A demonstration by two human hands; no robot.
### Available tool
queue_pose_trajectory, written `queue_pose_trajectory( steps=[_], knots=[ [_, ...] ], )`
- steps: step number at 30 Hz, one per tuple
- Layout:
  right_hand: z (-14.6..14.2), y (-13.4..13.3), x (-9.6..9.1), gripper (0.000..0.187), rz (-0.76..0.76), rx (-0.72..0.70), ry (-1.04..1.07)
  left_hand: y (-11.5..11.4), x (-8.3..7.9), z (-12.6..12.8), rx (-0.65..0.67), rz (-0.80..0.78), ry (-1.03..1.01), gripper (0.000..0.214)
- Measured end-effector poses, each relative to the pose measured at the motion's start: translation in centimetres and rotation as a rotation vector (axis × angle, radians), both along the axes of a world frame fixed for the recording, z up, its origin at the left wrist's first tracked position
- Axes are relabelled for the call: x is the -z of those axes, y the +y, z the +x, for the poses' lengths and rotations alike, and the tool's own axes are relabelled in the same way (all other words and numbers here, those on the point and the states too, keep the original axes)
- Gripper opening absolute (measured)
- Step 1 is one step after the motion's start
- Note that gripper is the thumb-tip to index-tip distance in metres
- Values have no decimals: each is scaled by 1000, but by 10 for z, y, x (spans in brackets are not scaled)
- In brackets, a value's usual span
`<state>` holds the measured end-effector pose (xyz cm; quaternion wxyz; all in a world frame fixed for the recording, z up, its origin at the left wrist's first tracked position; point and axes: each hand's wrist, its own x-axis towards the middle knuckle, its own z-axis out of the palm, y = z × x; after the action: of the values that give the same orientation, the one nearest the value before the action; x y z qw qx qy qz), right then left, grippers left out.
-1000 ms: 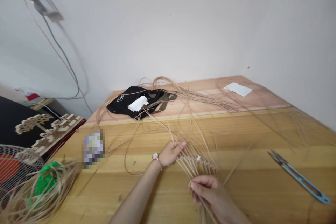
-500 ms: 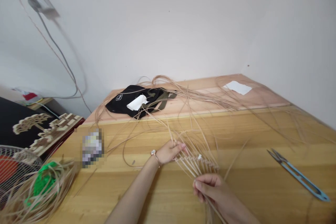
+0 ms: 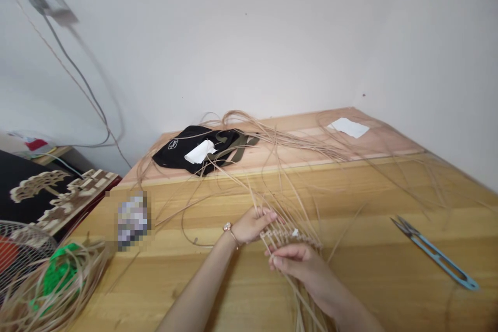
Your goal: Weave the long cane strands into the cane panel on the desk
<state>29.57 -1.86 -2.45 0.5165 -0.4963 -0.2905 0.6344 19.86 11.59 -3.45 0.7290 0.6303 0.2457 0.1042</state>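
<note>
A small woven piece of rattan strands (image 3: 307,238) lies over the wooden table, its long loose ends fanning out toward the wall and back toward me. My left hand (image 3: 254,224), with a bracelet watch (image 3: 227,226) on its wrist, pinches the left end of the weave between thumb and fingers. Just below the woven band, my right hand (image 3: 299,263) is closed on strands at its near side, thumb against fingers. Part of the band and the strands behind the right hand are hidden. A white bit (image 3: 295,232) sits on the weave.
Blue-handled thread snips (image 3: 436,254) lie at the right. A black bag (image 3: 175,151), white paper (image 3: 348,127) and long loose strands are at the back. A coiled bundle with green wrapping (image 3: 58,272) and a wire fan guard (image 3: 29,233) stand at the left.
My right hand has moved left and slightly up along the weave, closer to my left hand. The left hand keeps its hold. The whole view has shifted slightly.
</note>
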Motion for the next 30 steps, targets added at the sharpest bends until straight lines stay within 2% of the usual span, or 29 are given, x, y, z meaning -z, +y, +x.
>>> queue_pose_trajectory(
  steps=[3,7,11,13,27,30],
  knots=[
    [-5,8,5,24,-11,62,-2,-2,-1,2,-20,2,-3,52],
    [-7,11,12,28,-4,127,-5,-3,-4,2,-12,36,120,50],
    [-7,11,14,28,3,169,-43,-7,-9,4,-142,71,208,50],
    [-8,12,13,28,1,173,-53,-9,-10,4,-167,96,246,51],
    [-9,10,12,30,-19,97,-38,-3,-6,2,54,-68,163,39],
    [-10,9,12,30,-17,114,-38,-4,-7,2,15,-55,150,39]
  ],
)
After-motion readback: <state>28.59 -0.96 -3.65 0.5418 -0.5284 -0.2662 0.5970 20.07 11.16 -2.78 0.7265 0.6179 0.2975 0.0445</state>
